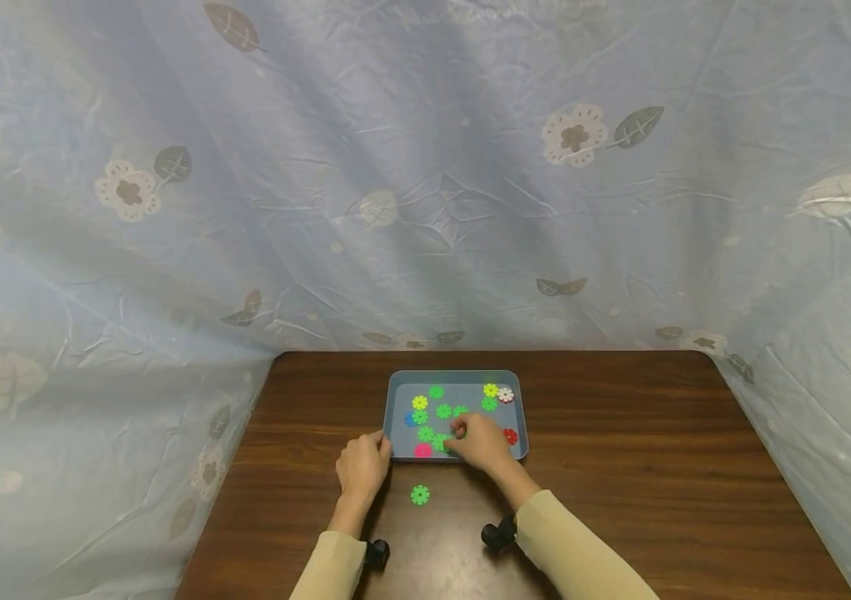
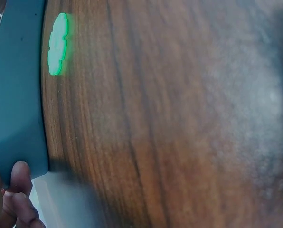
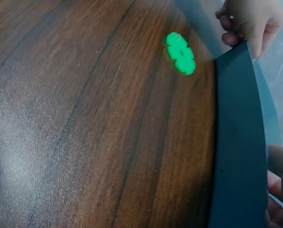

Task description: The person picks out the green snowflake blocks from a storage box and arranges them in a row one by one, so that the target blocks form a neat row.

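Blue-grey tray — notched discs inside

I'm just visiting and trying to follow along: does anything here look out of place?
One green flower-shaped piece looks stray: it lies alone on the wooden table, outside the near edge of the grey tray, while the other pieces in sight are within its rim.

Two hands, one tray, two yellow discs
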`<action>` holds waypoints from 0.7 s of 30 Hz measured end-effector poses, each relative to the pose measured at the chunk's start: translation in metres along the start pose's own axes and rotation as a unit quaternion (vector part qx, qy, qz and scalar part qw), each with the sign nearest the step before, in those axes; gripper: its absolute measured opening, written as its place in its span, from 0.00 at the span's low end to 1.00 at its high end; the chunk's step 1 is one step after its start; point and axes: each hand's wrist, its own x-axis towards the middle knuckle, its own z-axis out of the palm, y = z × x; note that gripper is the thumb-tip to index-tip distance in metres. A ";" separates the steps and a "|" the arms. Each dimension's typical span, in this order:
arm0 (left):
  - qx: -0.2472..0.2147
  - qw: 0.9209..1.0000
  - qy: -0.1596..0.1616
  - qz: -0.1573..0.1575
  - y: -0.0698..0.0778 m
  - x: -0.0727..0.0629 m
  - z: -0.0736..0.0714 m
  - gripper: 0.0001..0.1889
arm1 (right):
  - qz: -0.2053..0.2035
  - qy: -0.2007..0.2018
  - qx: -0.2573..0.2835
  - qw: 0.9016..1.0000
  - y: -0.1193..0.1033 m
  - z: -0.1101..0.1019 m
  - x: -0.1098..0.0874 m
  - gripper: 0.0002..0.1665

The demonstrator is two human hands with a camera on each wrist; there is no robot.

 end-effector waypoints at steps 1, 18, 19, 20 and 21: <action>-0.002 1.000 -0.001 0.000 0.000 0.000 0.000 0.12 | 0.003 -0.002 -0.005 1.000 0.001 0.001 0.001 0.18; -0.016 1.000 0.000 0.002 0.001 0.000 0.001 0.10 | 0.015 -0.016 0.005 1.000 0.002 0.005 0.003 0.14; -0.016 1.000 0.000 0.003 0.000 0.000 0.001 0.10 | 0.013 -0.018 0.012 1.000 0.002 0.005 0.003 0.13; -0.015 1.000 0.000 0.002 0.000 0.000 0.001 0.10 | 0.011 -0.018 0.019 1.000 0.003 0.005 0.004 0.13; -0.015 1.000 0.000 0.002 0.000 0.000 0.001 0.10 | 0.006 -0.018 0.028 0.999 0.003 0.006 0.005 0.13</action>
